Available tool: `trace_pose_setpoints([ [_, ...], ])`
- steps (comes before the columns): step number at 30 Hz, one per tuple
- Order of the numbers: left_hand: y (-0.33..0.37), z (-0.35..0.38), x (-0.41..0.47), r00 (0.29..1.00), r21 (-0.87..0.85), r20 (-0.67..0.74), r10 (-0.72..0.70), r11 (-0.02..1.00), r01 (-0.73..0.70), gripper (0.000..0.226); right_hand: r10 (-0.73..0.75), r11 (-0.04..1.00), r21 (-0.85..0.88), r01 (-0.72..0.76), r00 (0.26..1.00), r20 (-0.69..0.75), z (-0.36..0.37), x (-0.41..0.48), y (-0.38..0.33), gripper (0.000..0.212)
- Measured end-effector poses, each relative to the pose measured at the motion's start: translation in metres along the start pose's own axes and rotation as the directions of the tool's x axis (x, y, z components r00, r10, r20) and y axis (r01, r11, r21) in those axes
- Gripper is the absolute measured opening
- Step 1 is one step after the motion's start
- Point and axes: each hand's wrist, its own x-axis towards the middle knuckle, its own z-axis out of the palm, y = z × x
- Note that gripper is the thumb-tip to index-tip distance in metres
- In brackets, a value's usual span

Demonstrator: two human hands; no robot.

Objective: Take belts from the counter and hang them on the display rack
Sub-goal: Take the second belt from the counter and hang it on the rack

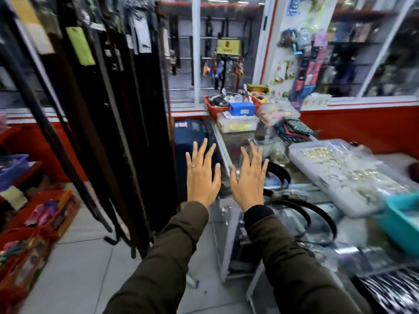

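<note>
Both arms in dark olive sleeves reach forward. My left hand (203, 175), with a ring on one finger, is held flat with fingers spread and holds nothing. My right hand (248, 177) is spread the same way beside it, also holding nothing, above the near corner of the glass counter (229, 141). Black belts (317, 214) lie curled on the counter to the right of my right hand, another loop (280, 172) just behind it. The display rack (118, 123) hangs full of dark belts with paper tags, left of my left hand.
A clear plastic box of small gold items (340, 173) and a teal tub (403, 218) sit on the counter's right. Red baskets (215, 107) and a blue box (241, 108) crowd its far end. Red bins (34, 223) of goods stand on the floor at left. A dark blue suitcase (188, 137) stands behind the rack.
</note>
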Motion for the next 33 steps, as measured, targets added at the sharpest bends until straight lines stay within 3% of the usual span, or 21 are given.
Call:
trace_pose_setpoints([
  [4,0.036,0.045,-0.024,0.986,-0.116,0.152,0.072,0.992,-0.055,0.051,0.187,0.98,-0.078,-0.184,0.981,0.043,-0.018,-0.03,0.062,0.054],
  [7,0.062,0.074,-0.047,0.924,-0.272,0.351,0.153,0.961,-0.055,0.049,0.325,0.938,-0.152,-0.312,0.943,0.067,-0.038,-0.054,0.103,0.052],
  [10,0.08,0.098,-0.07,0.74,-0.349,0.609,0.284,0.934,-0.071,0.046,0.461,0.866,-0.242,-0.438,0.886,0.047,-0.062,-0.079,0.134,0.047],
  [12,0.088,0.108,-0.081,0.598,-0.282,0.72,0.351,0.936,-0.21,0.048,0.532,0.833,-0.204,-0.514,0.846,0.039,-0.075,-0.095,0.148,0.04],
  [14,0.095,0.113,-0.089,0.525,-0.238,0.762,0.379,0.918,-0.317,0.047,0.618,0.782,-0.114,-0.612,0.786,0.019,-0.086,-0.109,0.157,0.034],
  [17,0.103,0.115,-0.094,0.517,-0.261,0.762,0.388,0.916,-0.303,0.036,0.756,0.655,-0.172,-0.736,0.643,0.123,-0.099,-0.125,0.163,0.051],
  [20,0.109,0.114,-0.092,0.54,-0.283,0.756,0.37,0.928,-0.241,0.034,0.811,0.551,-0.136,-0.823,0.489,0.323,-0.101,-0.138,0.161,0.051],
  [21,0.111,0.114,-0.092,0.54,-0.291,0.759,0.363,0.932,-0.217,0.034,0.818,0.484,-0.045,-0.874,0.433,0.379,-0.1,-0.139,0.159,0.048],
  [23,0.114,0.114,-0.094,0.523,-0.328,0.776,0.353,0.934,-0.144,0.034,0.799,0.224,0.246,-0.943,0.322,0.508,-0.095,-0.141,0.152,0.039],
  [24,0.116,0.114,-0.095,0.517,-0.345,0.784,0.344,0.934,-0.098,0.034,0.772,0.1,0.359,-0.928,0.301,0.561,-0.094,-0.141,0.148,0.036],
  [26,0.119,0.114,-0.096,0.515,-0.36,0.797,0.316,0.933,-0.017,0.034,0.741,-0.055,0.491,-0.869,0.294,0.603,-0.09,-0.141,0.144,0.033],
  [28,0.124,0.115,-0.097,0.525,-0.369,0.803,0.284,0.927,0.063,0.033,0.753,-0.14,0.602,-0.786,0.311,0.58,-0.086,-0.146,0.142,0.029],
  [33,0.137,0.11,-0.096,0.609,-0.441,0.754,0.246,0.877,0.192,0.033,0.796,-0.15,0.792,-0.591,0.403,0.452,-0.083,-0.162,0.143,0.037],
])
